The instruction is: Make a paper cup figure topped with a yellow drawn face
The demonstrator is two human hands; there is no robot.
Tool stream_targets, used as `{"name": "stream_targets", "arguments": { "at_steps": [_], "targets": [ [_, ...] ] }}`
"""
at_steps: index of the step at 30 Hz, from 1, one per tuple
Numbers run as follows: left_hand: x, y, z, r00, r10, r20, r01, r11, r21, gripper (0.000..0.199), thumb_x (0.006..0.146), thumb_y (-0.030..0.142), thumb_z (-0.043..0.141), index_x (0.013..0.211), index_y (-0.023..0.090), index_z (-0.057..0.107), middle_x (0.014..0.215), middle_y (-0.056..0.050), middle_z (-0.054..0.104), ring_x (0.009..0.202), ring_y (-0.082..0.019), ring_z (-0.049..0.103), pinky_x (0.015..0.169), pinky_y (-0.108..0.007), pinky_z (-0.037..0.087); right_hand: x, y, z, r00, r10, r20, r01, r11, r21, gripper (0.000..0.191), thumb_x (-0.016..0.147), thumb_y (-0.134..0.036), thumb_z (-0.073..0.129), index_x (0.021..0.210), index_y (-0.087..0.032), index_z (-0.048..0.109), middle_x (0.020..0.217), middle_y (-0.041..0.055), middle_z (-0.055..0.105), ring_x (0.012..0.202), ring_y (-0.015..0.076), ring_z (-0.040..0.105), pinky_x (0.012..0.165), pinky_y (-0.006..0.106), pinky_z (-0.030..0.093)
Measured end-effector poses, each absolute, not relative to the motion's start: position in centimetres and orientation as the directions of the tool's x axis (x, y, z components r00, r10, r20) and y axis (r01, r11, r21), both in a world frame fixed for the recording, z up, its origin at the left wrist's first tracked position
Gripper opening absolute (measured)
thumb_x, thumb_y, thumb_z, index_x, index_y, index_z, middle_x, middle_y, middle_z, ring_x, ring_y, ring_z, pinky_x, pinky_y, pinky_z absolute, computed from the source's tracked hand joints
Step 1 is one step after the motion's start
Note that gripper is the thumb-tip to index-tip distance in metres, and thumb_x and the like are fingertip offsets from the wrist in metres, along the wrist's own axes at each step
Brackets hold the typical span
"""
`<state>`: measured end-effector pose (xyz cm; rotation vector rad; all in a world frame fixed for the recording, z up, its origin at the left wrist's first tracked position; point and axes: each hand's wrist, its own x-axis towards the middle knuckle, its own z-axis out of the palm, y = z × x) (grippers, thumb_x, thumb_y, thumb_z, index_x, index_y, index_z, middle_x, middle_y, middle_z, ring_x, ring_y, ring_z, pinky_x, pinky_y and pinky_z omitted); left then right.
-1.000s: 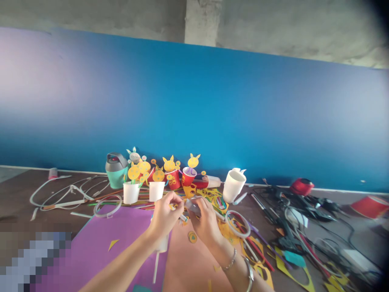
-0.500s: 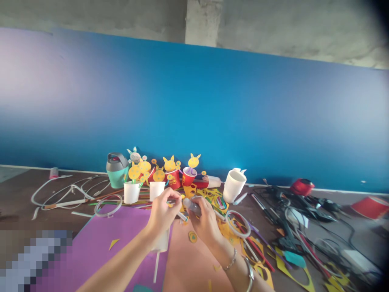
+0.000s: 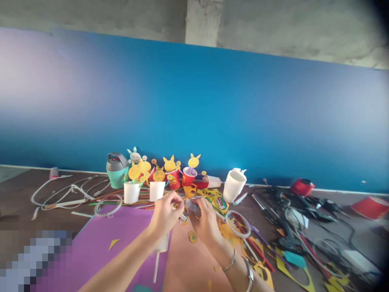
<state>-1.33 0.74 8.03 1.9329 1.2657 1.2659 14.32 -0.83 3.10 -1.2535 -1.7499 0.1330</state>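
Note:
My left hand (image 3: 167,211) is closed in a pinch above the border of the purple sheet (image 3: 121,239) and the orange sheet (image 3: 185,267); what its fingertips hold is too small to make out. Close to its right, my right hand (image 3: 203,217) grips a small translucent grey bottle (image 3: 193,206), its tip pointing at the left fingertips. Below the left hand lies a white paper cup (image 3: 163,243), partly hidden, with a white straw (image 3: 156,267) by it. Small round yellow cutouts (image 3: 192,237) rest on the orange sheet between my wrists.
Behind stand cups with yellow animal figures (image 3: 159,175), a green and grey container (image 3: 117,172) and a white cup (image 3: 234,185). Yellow scraps (image 3: 263,271), a roll of white tape (image 3: 238,224) and a black glue gun with cables (image 3: 288,239) lie right. White cables (image 3: 73,190) lie left.
My left hand has turned slightly and shifted a little to the right. The small yellow piece seen at its fingertips earlier is now hidden. My right hand has barely moved.

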Motion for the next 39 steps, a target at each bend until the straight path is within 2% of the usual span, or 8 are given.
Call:
{"name": "stream_targets", "arguments": {
  "at_steps": [7,12,17,22,28,39],
  "targets": [
    [-1.4,0.6,7.7,0.197,0.857,0.477,0.448,-0.511,0.734,0.011,0.076,0.014,0.052,0.069,0.022,0.055,0.075,0.001,0.064,0.076,-0.017,0.063,0.074,-0.027,0.047,14.5,-0.7,2.9,-0.021,0.787,0.616,0.675,0.466,-0.572,0.017,0.081,-0.011,0.056,0.095,-0.021,0.055,0.091,0.0058,0.063,0.087,0.0233,0.059,0.077,0.035,0.046],
    [-1.4,0.8,7.2,0.244,0.777,0.580,0.502,-0.613,0.610,0.015,0.078,0.010,0.051,0.070,0.022,0.053,0.077,0.000,0.064,0.079,-0.017,0.062,0.075,-0.029,0.046,14.5,-0.7,2.9,-0.013,0.793,0.609,0.658,0.465,-0.592,0.022,0.079,-0.009,0.055,0.097,-0.021,0.055,0.092,0.0056,0.062,0.088,0.0231,0.059,0.078,0.035,0.046],
    [-1.6,1.0,6.8,0.222,0.663,0.715,0.538,-0.695,0.478,0.016,0.081,0.009,0.052,0.074,0.023,0.053,0.082,-0.002,0.067,0.083,-0.018,0.062,0.077,-0.030,0.048,14.4,-0.8,3.0,-0.003,0.793,0.609,0.658,0.460,-0.596,0.021,0.079,-0.010,0.055,0.098,-0.021,0.055,0.093,0.0059,0.062,0.089,0.0230,0.059,0.079,0.036,0.046],
    [-1.6,1.0,6.7,0.226,0.568,0.792,0.530,-0.754,0.389,0.015,0.082,0.008,0.054,0.078,0.023,0.055,0.087,-0.003,0.070,0.085,-0.018,0.064,0.079,-0.032,0.050,14.3,-0.8,3.3,0.002,0.795,0.607,0.652,0.459,-0.603,0.022,0.078,-0.010,0.055,0.097,-0.020,0.055,0.091,0.0050,0.063,0.085,0.0216,0.059,0.077,0.035,0.047],
    [-1.2,1.0,6.4,0.307,0.483,0.820,0.511,-0.810,0.287,0.019,0.080,0.003,0.056,0.079,0.022,0.055,0.085,-0.001,0.070,0.081,-0.017,0.064,0.078,-0.033,0.051,14.2,-0.8,3.6,0.020,0.800,0.599,0.637,0.452,-0.625,0.019,0.077,-0.012,0.055,0.094,-0.020,0.054,0.089,0.0054,0.063,0.085,0.0222,0.060,0.077,0.035,0.047],
    [-1.6,1.0,6.0,0.409,0.429,0.805,0.499,-0.844,0.196,0.023,0.079,-0.001,0.055,0.081,0.021,0.051,0.088,-0.001,0.070,0.085,-0.019,0.061,0.077,-0.033,0.050,14.4,-0.7,3.1,0.013,0.809,0.588,0.641,0.445,-0.626,0.021,0.078,-0.012,0.054,0.097,-0.020,0.052,0.092,0.0050,0.062,0.086,0.0220,0.059,0.078,0.036,0.047]
  ]
}}
